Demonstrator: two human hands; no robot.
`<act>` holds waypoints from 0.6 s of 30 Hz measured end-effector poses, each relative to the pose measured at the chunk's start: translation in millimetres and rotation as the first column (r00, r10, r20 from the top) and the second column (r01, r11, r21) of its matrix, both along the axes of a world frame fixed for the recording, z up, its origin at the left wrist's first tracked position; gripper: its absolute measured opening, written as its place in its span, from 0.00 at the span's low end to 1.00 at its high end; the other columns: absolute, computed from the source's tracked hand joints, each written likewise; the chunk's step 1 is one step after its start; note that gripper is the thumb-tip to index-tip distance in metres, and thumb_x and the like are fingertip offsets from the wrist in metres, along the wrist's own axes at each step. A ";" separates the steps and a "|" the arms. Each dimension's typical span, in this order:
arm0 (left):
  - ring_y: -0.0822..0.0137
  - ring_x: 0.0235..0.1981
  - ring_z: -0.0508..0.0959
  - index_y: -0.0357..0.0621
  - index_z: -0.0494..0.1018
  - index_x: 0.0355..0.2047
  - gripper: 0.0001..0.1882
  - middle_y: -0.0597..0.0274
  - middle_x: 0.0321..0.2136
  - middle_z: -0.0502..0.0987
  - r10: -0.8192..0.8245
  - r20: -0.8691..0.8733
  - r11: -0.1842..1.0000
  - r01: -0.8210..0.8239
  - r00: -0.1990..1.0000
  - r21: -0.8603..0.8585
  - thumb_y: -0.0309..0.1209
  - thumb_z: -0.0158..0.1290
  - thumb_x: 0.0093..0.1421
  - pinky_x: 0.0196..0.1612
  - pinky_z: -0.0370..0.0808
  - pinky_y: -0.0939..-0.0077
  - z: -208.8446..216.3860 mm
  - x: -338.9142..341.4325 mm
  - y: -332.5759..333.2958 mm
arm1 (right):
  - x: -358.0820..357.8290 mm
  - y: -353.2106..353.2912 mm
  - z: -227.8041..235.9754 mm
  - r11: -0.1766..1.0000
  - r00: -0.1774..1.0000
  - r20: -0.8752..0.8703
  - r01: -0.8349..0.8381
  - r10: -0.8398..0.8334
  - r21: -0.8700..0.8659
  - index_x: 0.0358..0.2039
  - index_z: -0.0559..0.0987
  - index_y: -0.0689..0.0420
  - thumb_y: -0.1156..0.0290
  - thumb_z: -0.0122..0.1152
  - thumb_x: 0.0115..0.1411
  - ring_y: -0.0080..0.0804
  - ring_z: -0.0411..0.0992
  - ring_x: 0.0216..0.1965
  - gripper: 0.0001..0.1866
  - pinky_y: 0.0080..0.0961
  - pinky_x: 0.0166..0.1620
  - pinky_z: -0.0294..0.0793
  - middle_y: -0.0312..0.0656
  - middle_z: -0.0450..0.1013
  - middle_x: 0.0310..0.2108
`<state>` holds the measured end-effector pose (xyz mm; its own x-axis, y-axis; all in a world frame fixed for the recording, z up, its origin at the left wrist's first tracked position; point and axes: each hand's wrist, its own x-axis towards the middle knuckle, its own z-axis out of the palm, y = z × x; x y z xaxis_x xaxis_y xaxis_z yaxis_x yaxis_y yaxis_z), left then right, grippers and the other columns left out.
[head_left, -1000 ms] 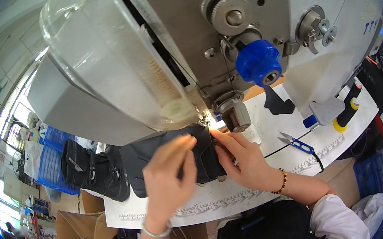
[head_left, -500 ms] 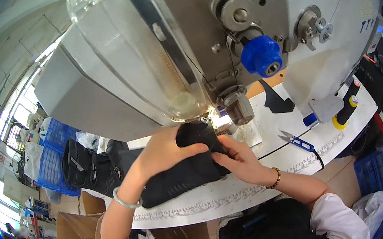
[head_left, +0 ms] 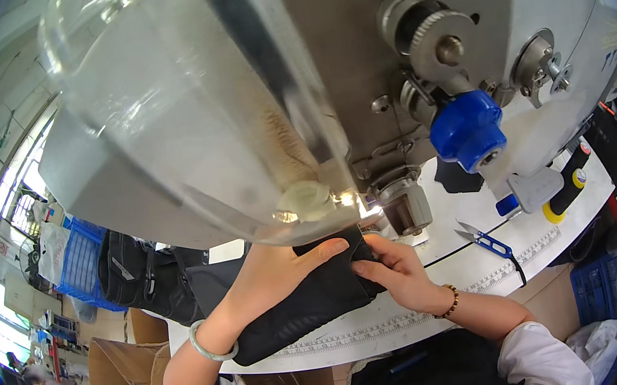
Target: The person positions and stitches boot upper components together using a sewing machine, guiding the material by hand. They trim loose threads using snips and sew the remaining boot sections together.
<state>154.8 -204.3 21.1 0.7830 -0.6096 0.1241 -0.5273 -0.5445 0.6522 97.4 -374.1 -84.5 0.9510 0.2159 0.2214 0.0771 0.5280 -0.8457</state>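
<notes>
A black fabric piece (head_left: 308,309) lies partly folded on the white sewing table, its upper end under the head of a sewing machine (head_left: 186,154). My left hand (head_left: 276,274) holds it from the left, thumb stretched across the top; the other fingertips are hidden by the fabric and the machine. At the fabric's right edge my right hand (head_left: 405,277) pinches it between thumb and fingers, close to the lit needle area. The machine's clear guard hides the needle itself.
Blue-handled thread snips (head_left: 490,242) lie right of my right hand, by a ruler strip (head_left: 482,271). Black-and-yellow cylinders (head_left: 566,196) lie farther right. A black bag-like item (head_left: 145,280) rests at the left, near blue crates (head_left: 83,257). A cardboard box (head_left: 119,381) stands below.
My view has moved closer to the machine, whose head now looks larger and covers more of the needle area. Both hands keep their hold on the black fabric piece, which appears slightly lower.
</notes>
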 end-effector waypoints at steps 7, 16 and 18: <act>0.51 0.42 0.73 0.37 0.71 0.46 0.26 0.50 0.42 0.74 0.130 0.291 0.981 -0.166 0.948 0.102 0.43 0.60 0.53 0.48 0.68 0.64 -0.7 -11.0 -4.4 | 4.5 -4.3 -0.1 0.996 0.998 0.051 -0.016 0.021 -0.089 0.44 0.70 0.62 0.74 0.53 0.63 0.09 0.62 0.31 0.10 0.11 0.32 0.62 0.27 0.67 0.30; 0.58 0.36 0.77 0.41 0.73 0.42 0.21 0.56 0.39 0.73 0.057 0.703 0.989 -0.139 0.709 0.059 0.32 0.63 0.47 0.35 0.76 0.71 -22.7 -53.3 -20.9 | -1.3 -11.3 -5.9 0.953 0.982 0.186 0.085 -0.031 -0.290 0.39 0.70 0.61 0.70 0.55 0.63 0.10 0.58 0.25 0.09 0.14 0.25 0.58 0.30 0.65 0.24; 0.59 0.36 0.78 0.42 0.74 0.40 0.18 0.57 0.39 0.73 0.088 0.706 0.983 -0.175 0.703 0.052 0.29 0.61 0.47 0.33 0.77 0.72 -24.8 -52.2 -25.5 | -0.2 -10.1 -9.8 0.978 0.985 0.175 0.044 -0.007 -0.205 0.39 0.70 0.60 0.72 0.54 0.63 0.09 0.58 0.25 0.07 0.13 0.25 0.58 0.29 0.65 0.25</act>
